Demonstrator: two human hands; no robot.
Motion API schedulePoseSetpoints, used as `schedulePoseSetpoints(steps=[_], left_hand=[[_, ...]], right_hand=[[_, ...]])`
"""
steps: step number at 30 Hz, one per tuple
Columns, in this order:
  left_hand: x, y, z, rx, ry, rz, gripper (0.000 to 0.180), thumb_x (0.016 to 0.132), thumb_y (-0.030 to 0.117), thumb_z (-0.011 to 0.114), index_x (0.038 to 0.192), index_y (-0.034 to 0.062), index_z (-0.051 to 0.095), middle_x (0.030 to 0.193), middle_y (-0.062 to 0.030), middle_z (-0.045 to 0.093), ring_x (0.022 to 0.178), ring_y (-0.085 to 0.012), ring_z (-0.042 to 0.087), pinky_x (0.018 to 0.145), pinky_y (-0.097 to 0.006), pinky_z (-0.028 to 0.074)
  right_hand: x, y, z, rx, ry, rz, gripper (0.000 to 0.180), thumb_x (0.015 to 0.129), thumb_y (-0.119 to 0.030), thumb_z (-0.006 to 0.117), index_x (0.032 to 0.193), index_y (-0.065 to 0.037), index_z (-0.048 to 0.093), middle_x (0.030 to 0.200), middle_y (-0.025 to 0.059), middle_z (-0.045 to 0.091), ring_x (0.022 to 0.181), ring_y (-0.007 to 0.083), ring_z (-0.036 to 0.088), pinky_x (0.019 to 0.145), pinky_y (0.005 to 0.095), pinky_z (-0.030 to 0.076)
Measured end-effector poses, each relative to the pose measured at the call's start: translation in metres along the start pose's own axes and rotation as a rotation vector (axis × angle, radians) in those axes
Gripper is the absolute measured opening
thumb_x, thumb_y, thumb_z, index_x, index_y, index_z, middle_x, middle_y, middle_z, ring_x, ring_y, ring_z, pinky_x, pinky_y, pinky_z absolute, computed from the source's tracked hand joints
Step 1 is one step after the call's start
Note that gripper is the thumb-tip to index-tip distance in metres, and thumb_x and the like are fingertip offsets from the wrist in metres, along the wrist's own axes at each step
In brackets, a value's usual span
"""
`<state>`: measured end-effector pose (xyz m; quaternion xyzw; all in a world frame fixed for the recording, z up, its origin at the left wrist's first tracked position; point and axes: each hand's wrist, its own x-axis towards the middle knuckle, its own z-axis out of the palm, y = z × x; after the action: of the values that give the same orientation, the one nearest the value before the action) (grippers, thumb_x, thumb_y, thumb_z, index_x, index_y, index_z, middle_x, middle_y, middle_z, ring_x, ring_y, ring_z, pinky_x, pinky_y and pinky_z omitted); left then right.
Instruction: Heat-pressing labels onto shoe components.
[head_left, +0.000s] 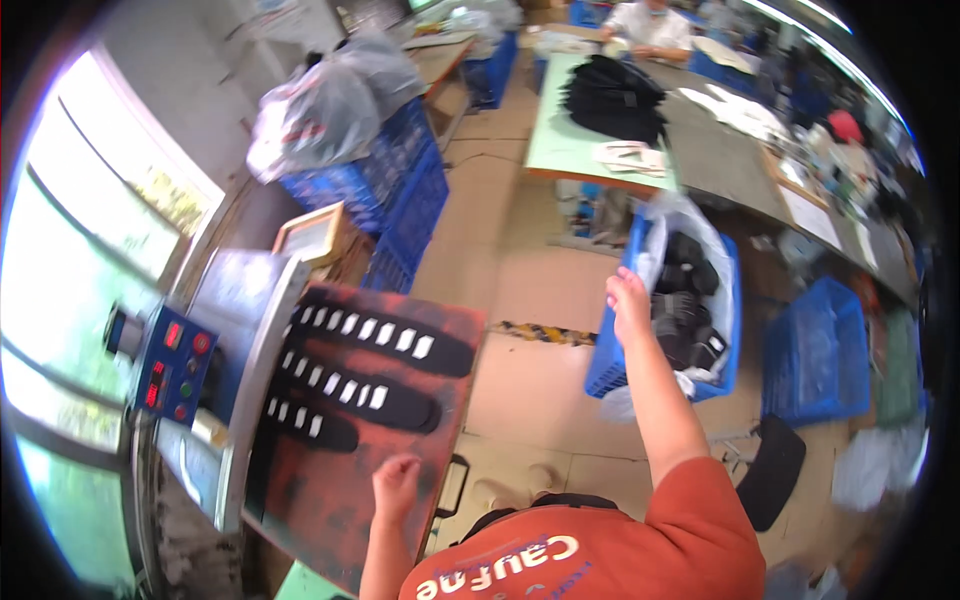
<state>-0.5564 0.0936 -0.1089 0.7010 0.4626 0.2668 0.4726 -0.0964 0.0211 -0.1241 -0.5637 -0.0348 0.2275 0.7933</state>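
Observation:
My left hand rests with curled fingers on the near part of a worn red press plate. On the plate lie three long black strips dotted with small white rectangles. My right hand reaches out to the rim of a blue crate lined with clear plastic and filled with black pieces. The fingers point down into the crate; whether they hold anything is hidden.
A blue control box with red displays sits left of the plate. Stacked blue crates with a plastic bag stand behind. An empty blue crate is at right. A person sits at a far table with black items.

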Motion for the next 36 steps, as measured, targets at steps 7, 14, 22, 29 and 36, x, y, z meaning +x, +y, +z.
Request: schedulePoseSetpoints(steps=[7, 14, 22, 29, 36], left_hand=[[0.123, -0.105, -0.133, 0.362, 1.071, -0.304, 0.04, 0.075, 0.022, 0.066, 0.102, -0.0067, 0.057, 0.099, -0.0227, 0.061, 0.094, -0.0344, 0.059, 0.085, -0.04, 0.046], [0.179, -0.092, -0.175, 0.478, 0.863, -0.534, 0.062, 0.073, 0.031, 0.071, 0.117, -0.004, 0.045, 0.111, -0.0245, 0.056, 0.103, -0.0409, 0.054, 0.089, -0.045, 0.043], [0.073, -0.103, -0.17, -0.936, -0.243, -0.354, 0.031, 0.09, 0.016, 0.052, 0.114, -0.0028, 0.053, 0.105, -0.0095, 0.06, 0.097, -0.0183, 0.058, 0.085, -0.033, 0.046], [0.204, -0.082, -0.149, 0.092, 0.73, -0.375, 0.046, 0.079, 0.033, 0.064, 0.106, -0.0029, 0.054, 0.096, -0.0166, 0.063, 0.09, -0.0279, 0.061, 0.077, -0.037, 0.049], [0.211, -0.076, -0.103, -0.554, 0.26, -0.178, 0.028, 0.079, 0.007, 0.057, 0.105, -0.0005, 0.059, 0.102, -0.0106, 0.063, 0.094, -0.0216, 0.06, 0.082, -0.035, 0.046]], right_hand=[[-0.237, 0.085, 0.161, -0.35, -1.257, -0.159, 0.022, 0.077, -0.003, 0.061, 0.098, -0.005, 0.057, 0.098, 0.0045, 0.055, 0.097, 0.0153, 0.054, 0.086, 0.0296, 0.043], [-0.298, 0.169, 0.234, -0.7, -1.349, -0.55, 0.067, 0.074, -0.013, 0.067, 0.131, -0.009, 0.033, 0.138, 0.0289, 0.016, 0.128, 0.0463, 0.019, 0.105, 0.049, 0.023], [-0.295, 0.194, 0.239, -0.402, -1.119, -0.289, 0.079, 0.074, -0.007, 0.067, 0.137, -0.003, 0.02, 0.134, 0.0249, 0.031, 0.125, 0.0317, 0.034, 0.103, 0.0403, 0.029], [-0.241, 0.103, 0.208, -0.726, -1.135, 0.047, 0.036, 0.065, -0.012, 0.073, 0.093, 0.005, 0.058, 0.112, 0.0145, 0.051, 0.108, 0.0281, 0.046, 0.093, 0.0371, 0.036], [-0.187, 0.127, 0.181, -0.778, -1.255, -0.35, 0.047, 0.055, -0.019, 0.08, 0.091, -0.002, 0.055, 0.137, 0.0226, 0.028, 0.122, 0.0378, 0.031, 0.1, 0.0447, 0.027]])
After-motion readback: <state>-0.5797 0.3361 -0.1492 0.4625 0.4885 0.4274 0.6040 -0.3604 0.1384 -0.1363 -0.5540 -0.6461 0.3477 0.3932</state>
